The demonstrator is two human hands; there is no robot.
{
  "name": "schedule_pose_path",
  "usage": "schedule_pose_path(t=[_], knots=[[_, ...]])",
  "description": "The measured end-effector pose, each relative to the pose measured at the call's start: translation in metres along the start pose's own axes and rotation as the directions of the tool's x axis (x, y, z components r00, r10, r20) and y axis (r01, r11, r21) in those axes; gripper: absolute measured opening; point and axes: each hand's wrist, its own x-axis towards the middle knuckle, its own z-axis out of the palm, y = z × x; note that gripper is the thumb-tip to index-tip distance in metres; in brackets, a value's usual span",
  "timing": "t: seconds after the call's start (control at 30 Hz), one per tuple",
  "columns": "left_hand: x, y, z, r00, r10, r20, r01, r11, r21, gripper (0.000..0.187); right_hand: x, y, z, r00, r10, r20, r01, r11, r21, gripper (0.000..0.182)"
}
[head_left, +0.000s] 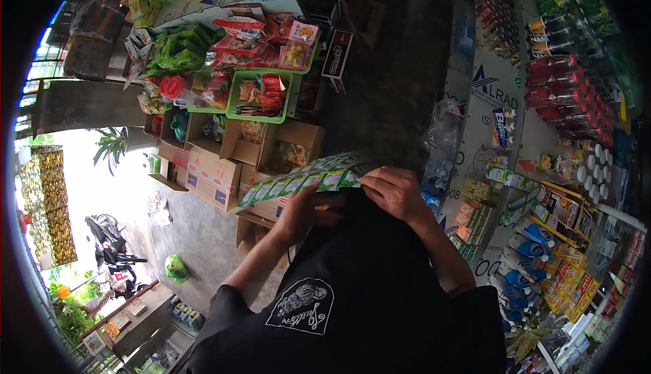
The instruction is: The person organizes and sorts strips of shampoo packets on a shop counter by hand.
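A band of joined green and white sachets point(298, 185) stretches across in front of my chest, several strips layered together. My right hand point(395, 194) is closed, pinching the right end of the strips between thumb and fingers. Under the middle of the band, my left hand point(304, 212) is curled against its lower edge, fingers partly in shadow. The left end of the strips hangs free beyond that hand, over cardboard boxes point(214, 179). Print on the sachets is too small to read.
Left of me, a green basket point(291, 103) of red packets stands above open cartons. A dark Omachi box point(337, 61) lies beside it. On the right, shelves hold red-capped bottles point(559, 89) and blue-labelled bottles point(525, 246). A motorcycle point(108, 242) stands outside, and a green bag point(176, 268) lies on the floor.
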Motion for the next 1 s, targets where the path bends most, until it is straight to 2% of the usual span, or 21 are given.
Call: schedule_pose_path(t=[0.03,0.07,0.1,0.13,0.17,0.2,0.27,0.37,0.47,0.57,0.6,0.7,0.8,0.83,0.93,1.0], knots=[[-0.015,0.014,-0.012,0.999,-0.036,0.028,0.027,0.957,0.288,0.038,-0.001,-0.001,-0.001,1.000,-0.001,0.004,0.001,1.000,0.006,0.020],[-0.026,0.026,-0.013,0.996,-0.077,0.047,0.038,0.832,0.553,0.038,-0.001,-0.002,-0.002,1.000,-0.002,0.007,0.002,1.000,0.010,0.020],[-0.037,0.037,-0.001,0.989,0.122,0.086,-0.145,0.654,0.743,0.041,-0.001,-0.003,-0.004,1.000,-0.004,0.009,0.004,1.000,0.013,0.020],[-0.049,0.048,0.014,0.938,0.299,0.172,-0.288,0.401,0.870,0.045,0.000,-0.005,-0.007,1.000,-0.002,0.012,0.001,0.999,0.033,0.020],[-0.053,0.054,0.024,0.848,0.438,0.297,-0.375,0.100,0.922,0.049,0.002,-0.006,-0.010,1.000,-0.002,0.014,0.001,0.999,0.053,0.021],[-0.041,0.055,0.032,0.738,0.521,0.429,-0.463,-0.073,0.884,0.052,0.003,-0.008,-0.013,1.000,-0.002,0.014,0.001,0.997,0.072,0.021],[-0.006,0.053,0.055,0.455,0.580,0.675,-0.539,-0.424,0.728,0.061,0.002,-0.009,-0.021,0.999,0.028,0.034,-0.030,0.998,0.058,0.020],[0.049,0.033,0.061,0.400,0.476,0.783,-0.743,-0.332,0.581,0.053,-0.001,-0.012,-0.033,0.998,0.043,0.042,-0.045,0.998,0.049,0.018],[0.065,0.013,0.060,0.530,0.430,0.731,-0.754,-0.155,0.638,0.050,-0.005,-0.014,-0.045,0.996,0.069,0.048,-0.071,0.996,0.051,0.018],[0.074,0.008,0.057,0.553,0.381,0.741,-0.751,-0.157,0.641,0.054,-0.009,-0.014,-0.051,0.991,0.126,0.043,-0.129,0.989,0.070,0.018],[0.075,0.007,0.057,0.546,0.402,0.735,-0.749,-0.159,0.643,0.049,-0.010,-0.015,-0.052,0.988,0.147,0.037,-0.150,0.985,0.080,0.018],[0.075,0.007,0.062,0.523,0.484,0.702,-0.739,-0.154,0.656,0.032,-0.001,-0.028,-0.062,0.919,0.383,-0.088,-0.357,0.908,0.219,0.020],[0.072,0.013,0.066,0.513,0.561,0.650,-0.717,-0.137,0.684,0.016,-0.014,-0.016,-0.075,0.899,0.413,-0.143,-0.369,0.893,0.257,0.017],[0.066,0.018,0.071,0.513,0.572,0.640,-0.707,-0.142,0.693,0.013,-0.020,-0.011,-0.077,0.871,0.489,-0.057,-0.435,0.819,0.374,0.012],[0.059,0.027,0.078,0.501,0.568,0.652,-0.700,-0.177,0.692,0.013,-0.027,-0.003,-0.070,0.875,0.484,-0.015,-0.410,0.757,0.508,0.009],[0.056,0.026,0.075,0.508,0.558,0.657,-0.697,-0.183,0.694,0.015,-0.026,-0.006,-0.065,0.874,0.485,-0.032,-0.399,0.753,0.523,0.009]])
